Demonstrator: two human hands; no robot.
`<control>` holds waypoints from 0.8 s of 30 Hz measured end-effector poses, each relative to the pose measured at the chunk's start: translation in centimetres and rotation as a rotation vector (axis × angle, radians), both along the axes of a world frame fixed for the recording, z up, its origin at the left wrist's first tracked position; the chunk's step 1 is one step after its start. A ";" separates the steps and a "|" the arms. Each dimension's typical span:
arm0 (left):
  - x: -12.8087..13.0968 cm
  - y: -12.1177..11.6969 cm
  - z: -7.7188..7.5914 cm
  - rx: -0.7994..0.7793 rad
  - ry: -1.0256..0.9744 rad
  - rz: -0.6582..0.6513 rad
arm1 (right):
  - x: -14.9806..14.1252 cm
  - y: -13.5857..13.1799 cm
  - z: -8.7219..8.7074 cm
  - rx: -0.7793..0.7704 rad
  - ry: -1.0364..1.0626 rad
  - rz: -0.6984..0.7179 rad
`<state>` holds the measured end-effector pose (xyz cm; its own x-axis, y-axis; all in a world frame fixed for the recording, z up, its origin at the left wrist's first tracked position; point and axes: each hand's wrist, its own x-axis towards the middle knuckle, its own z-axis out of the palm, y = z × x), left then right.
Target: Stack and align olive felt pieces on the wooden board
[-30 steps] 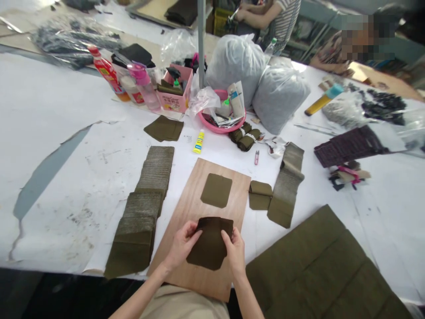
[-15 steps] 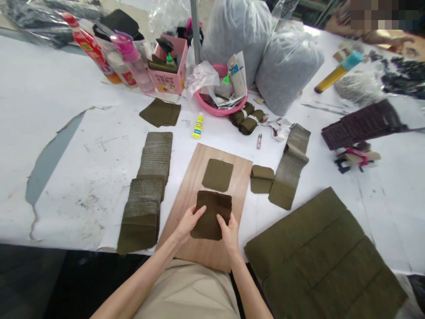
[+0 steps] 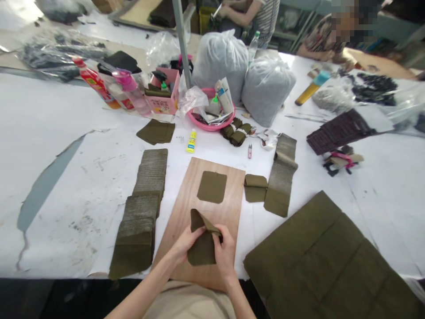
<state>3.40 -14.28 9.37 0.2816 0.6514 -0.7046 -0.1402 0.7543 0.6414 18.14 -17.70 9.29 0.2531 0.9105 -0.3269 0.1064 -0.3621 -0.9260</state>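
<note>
Both my hands hold an olive-green fabric piece (image 3: pixel 202 250) over the near part of a wooden board (image 3: pixel 177 212). My left hand (image 3: pixel 186 243) pinches its left side with the thumb on top. At the right edge, my right hand (image 3: pixel 225 248) grips the cloth and bends its upper part over, so the top edge is creased. Flat on the board beyond lies another olive fabric piece (image 3: pixel 211 187) with cut corners. To the right of the board sits a folded fabric piece (image 3: pixel 255 188). A long overlapping row of fabric pieces (image 3: pixel 136 221) lies to the left.
Large olive panels (image 3: pixel 328 261) cover the table at right. Another fabric row (image 3: pixel 282 177), small pink snips (image 3: pixel 249 151) and a yellow tube (image 3: pixel 191 141) lie farther off. A pink basin (image 3: pixel 210 127), bottles (image 3: pixel 96 84) and stuffed bags (image 3: pixel 268 91) stand behind. Other people (image 3: pixel 255 17) are beyond.
The held fabric was flat and squarish; now its upper part is bent over, with my right hand at the fold. The camera view has tilted up, showing more of the background.
</note>
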 end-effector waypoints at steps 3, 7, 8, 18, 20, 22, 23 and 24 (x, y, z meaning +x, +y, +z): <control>0.4 0.1 -0.1 0.322 0.173 0.013 | 0.2 0.6 -0.5 -0.115 0.242 -0.025; 0.6 0.2 0.0 0.232 0.119 0.032 | 0.2 0.9 -0.1 -0.087 0.166 -0.057; 0.5 0.1 0.0 0.136 0.079 0.027 | 0.1 0.8 0.1 -0.034 0.073 -0.045; 0.5 -0.2 1.3 0.274 0.212 -0.023 | -0.2 0.3 0.1 -0.022 0.215 -0.036; 0.5 -0.4 1.2 0.116 0.176 -0.023 | -0.1 0.1 0.5 0.085 0.106 0.023; 0.4 -0.7 1.2 0.202 0.232 -0.033 | 0.0 0.1 0.6 0.066 0.177 0.010; 0.5 -0.8 1.3 0.310 0.273 -0.036 | 0.0 0.1 0.6 0.001 0.270 -0.030; 0.5 -1.0 1.4 0.409 0.301 -0.037 | 0.1 0.1 0.6 -0.075 0.371 -0.079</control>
<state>3.88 -15.24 10.77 0.1331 0.8845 -0.4471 0.1182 0.4337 0.8933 18.20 -17.57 9.89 0.1730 0.8631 -0.4745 -0.2618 -0.4241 -0.8669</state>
